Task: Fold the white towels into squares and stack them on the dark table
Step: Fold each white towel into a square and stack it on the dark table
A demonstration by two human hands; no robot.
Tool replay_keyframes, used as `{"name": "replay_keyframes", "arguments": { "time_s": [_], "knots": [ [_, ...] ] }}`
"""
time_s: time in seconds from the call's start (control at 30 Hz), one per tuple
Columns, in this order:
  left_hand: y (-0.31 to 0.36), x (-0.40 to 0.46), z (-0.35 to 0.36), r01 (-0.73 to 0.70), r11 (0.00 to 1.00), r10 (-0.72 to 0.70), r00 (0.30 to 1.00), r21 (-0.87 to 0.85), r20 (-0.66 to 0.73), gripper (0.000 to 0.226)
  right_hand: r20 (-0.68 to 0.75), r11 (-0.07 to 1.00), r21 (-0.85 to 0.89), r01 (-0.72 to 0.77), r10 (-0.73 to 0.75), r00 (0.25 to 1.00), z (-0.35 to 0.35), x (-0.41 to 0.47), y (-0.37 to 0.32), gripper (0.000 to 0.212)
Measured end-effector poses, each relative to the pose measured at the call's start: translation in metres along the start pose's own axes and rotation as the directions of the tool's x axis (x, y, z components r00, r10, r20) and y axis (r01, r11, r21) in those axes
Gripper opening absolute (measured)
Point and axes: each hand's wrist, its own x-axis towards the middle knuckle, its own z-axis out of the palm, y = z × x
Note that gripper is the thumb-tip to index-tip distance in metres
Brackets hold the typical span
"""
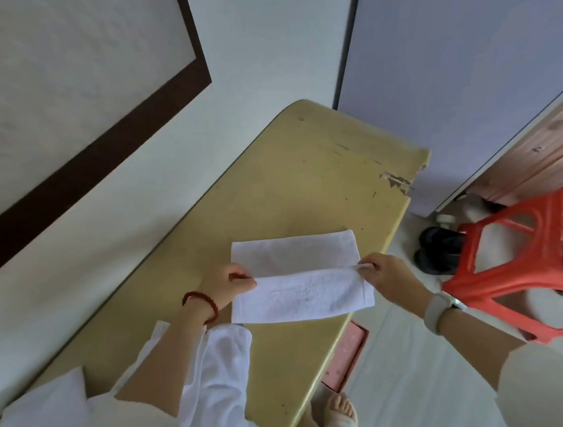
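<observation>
- Spanning the middle of the head view, the yellowish surface (290, 178) runs from the lower left up to a rounded far end, with chipped paint at its right far corner; it stands along a pale wall that carries a dark-framed panel (54, 80).
- Beside the surface on the right, a red plastic stool (518, 259) stands on the pale floor, with a pair of dark shoes (438, 250) just behind it and a wooden cabinet (549, 153) further back.
- At the near left end of the surface lies a heap of white towels (218, 391), loose and crumpled, partly covered by the person's left forearm and sleeve.
- The white towel (296, 277) being worked lies flat near the right edge of the surface, in front of the heap; its near half is folded over, so a crease runs across its middle from one hand to the other.
- The left hand (226, 282) holds the left end of that crease: its grip is closed, thumb against fingers, pinching the folded edge of the towel. A dark red bead bracelet (201, 305) circles the wrist.
- The right hand (387, 277) holds the right end of the crease: its grip is likewise closed, fingertips pressed together on a small tuck of the cloth. A pale watch (439, 311) sits on this wrist.
- Under the near edge of the surface a pink box (349, 358) shows on the floor, with a bare foot (340, 414) just beside it.
</observation>
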Motion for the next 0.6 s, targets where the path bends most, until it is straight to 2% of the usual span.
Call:
{"name": "replay_keyframes", "arguments": {
  "time_s": [0.17,0.33,0.43,0.6],
  "knots": [
    [0.006,0.033,-0.007,-0.001,0.977,-0.060,0.958,-0.212,-0.282,0.009,-0.147,0.977,0.205,-0.051,0.082,0.986,0.003,0.033,-0.023,0.016],
    [0.005,0.063,-0.001,-0.033,0.992,-0.028,0.878,-0.119,-0.477,0.014,-0.217,0.957,0.263,-0.120,0.180,0.959,0.011,0.063,-0.025,0.020],
    [0.003,0.075,0.002,-0.047,0.995,-0.009,0.853,-0.093,-0.522,0.012,-0.236,0.956,0.256,-0.146,0.208,0.949,0.016,0.072,-0.021,0.020],
    [-0.002,0.086,0.005,0.007,0.996,-0.054,0.842,-0.089,-0.537,0.015,-0.262,0.968,0.196,-0.158,0.207,0.942,0.022,0.084,-0.015,0.020]
  ]
}}
